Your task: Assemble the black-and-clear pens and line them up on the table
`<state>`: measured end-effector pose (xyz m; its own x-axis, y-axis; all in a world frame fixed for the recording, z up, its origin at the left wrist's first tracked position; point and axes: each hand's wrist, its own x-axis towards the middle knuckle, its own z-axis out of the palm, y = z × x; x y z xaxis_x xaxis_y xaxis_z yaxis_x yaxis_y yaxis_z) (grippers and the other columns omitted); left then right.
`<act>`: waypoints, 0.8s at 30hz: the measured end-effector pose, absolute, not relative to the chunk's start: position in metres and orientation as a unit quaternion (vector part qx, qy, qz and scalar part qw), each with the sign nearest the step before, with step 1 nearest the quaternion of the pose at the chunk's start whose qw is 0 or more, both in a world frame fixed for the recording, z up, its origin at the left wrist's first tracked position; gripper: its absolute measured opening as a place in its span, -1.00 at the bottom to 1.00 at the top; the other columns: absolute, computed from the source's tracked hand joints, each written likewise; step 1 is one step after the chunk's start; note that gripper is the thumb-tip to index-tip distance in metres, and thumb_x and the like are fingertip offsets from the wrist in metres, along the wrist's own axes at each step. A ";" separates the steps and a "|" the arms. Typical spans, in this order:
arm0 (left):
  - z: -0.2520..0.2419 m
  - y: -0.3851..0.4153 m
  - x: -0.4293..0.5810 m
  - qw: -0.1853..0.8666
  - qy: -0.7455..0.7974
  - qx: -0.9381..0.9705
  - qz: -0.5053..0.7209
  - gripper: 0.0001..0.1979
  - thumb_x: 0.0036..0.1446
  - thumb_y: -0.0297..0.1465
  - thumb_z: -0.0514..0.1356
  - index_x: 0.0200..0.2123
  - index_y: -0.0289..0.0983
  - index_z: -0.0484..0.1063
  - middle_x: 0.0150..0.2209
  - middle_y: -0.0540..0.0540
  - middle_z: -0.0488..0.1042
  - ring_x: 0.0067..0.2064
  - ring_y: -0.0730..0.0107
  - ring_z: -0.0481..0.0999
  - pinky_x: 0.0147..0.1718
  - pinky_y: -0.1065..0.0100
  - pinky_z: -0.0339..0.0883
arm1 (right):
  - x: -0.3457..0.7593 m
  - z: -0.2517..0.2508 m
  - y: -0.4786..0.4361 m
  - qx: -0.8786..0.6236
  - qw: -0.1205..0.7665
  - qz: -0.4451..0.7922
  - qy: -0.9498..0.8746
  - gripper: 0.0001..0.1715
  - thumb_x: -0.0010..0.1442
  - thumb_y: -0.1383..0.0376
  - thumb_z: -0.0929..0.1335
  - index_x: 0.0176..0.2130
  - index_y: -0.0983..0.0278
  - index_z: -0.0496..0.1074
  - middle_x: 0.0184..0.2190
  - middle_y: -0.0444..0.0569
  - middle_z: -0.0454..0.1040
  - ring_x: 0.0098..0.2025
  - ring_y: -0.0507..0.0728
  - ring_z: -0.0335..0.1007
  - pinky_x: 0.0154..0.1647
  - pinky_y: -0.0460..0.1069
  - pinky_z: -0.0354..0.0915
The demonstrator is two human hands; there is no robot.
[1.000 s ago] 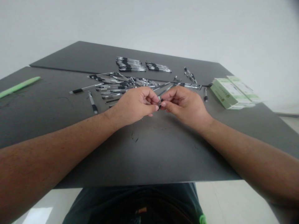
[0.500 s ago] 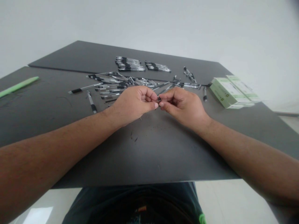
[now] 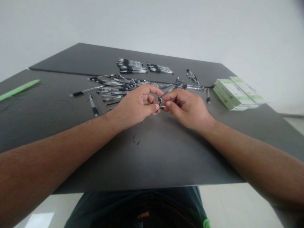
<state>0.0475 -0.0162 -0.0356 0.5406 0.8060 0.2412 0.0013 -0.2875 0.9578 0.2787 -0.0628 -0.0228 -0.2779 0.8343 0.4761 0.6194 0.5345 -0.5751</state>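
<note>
Near the middle of the view, my left hand (image 3: 139,106) is closed on a small dark pen part (image 3: 159,100) between thumb and fingers. Facing it from the right, my right hand (image 3: 188,107) pinches a small pointed metallic piece (image 3: 162,107); the fingertips of both hands are almost touching. Behind and left of my hands lies a loose pile of clear pens with black grips (image 3: 114,88). A single pen (image 3: 93,104) rests apart, left of my left hand.
Two neat groups of pens (image 3: 132,66) (image 3: 160,68) lie farther back on the dark table (image 3: 152,158). Green and white boxes (image 3: 234,93) stand at the right, a few pens (image 3: 193,76) beside them. A long green object (image 3: 20,89) is at far left.
My fingertips have parted slightly and my left index finger has lifted. The dark part and the pointed metallic piece between my hands now show more clearly.
</note>
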 end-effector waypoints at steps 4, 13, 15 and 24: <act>-0.036 -0.015 0.047 0.496 0.285 0.713 0.405 -0.73 0.21 -0.57 0.36 -0.05 -0.19 0.53 -0.37 0.07 0.62 -0.29 0.33 0.76 -0.23 0.32 0.64 | 0.292 -0.021 -0.052 -0.500 0.374 0.078 -0.777 -0.77 0.43 0.25 0.42 -0.03 0.18 0.71 -0.28 -0.07 0.74 -0.25 0.22 0.66 -0.11 0.11 0.49; -0.029 -0.013 0.046 0.468 0.324 0.711 0.414 -0.75 0.19 -0.59 0.36 -0.11 -0.18 0.56 -0.38 0.04 0.66 -0.30 0.30 0.77 -0.24 0.30 0.66 | 0.332 -0.008 -0.026 -0.543 0.149 -0.036 -0.826 -0.72 0.38 0.25 0.40 -0.06 0.21 0.74 -0.24 0.01 0.75 -0.25 0.24 0.61 -0.15 0.09 0.37; -0.028 -0.014 0.046 0.477 0.331 0.703 0.411 -0.74 0.19 -0.60 0.35 -0.11 -0.19 0.56 -0.39 0.04 0.65 -0.30 0.30 0.77 -0.24 0.31 0.67 | 0.338 -0.005 -0.025 -0.533 0.078 -0.024 -0.842 -0.70 0.36 0.24 0.41 -0.03 0.22 0.74 -0.22 0.02 0.75 -0.24 0.24 0.61 -0.16 0.08 0.35; -0.037 -0.010 0.047 0.536 0.335 0.663 0.402 -0.70 0.24 -0.66 0.31 -0.06 -0.20 0.50 -0.43 0.11 0.58 -0.32 0.34 0.77 -0.30 0.37 0.68 | 0.349 -0.006 -0.020 -0.528 -0.041 0.000 -0.848 -0.77 0.33 0.20 0.49 -0.06 0.23 0.72 -0.13 0.11 0.74 -0.12 0.32 0.64 -0.13 0.11 0.35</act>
<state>0.0468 -0.0099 -0.0370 0.4521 0.8750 0.1731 0.0137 -0.2009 0.9795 0.3491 -0.0201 -0.0058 -0.4386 0.8960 -0.0692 0.8960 0.4419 0.0430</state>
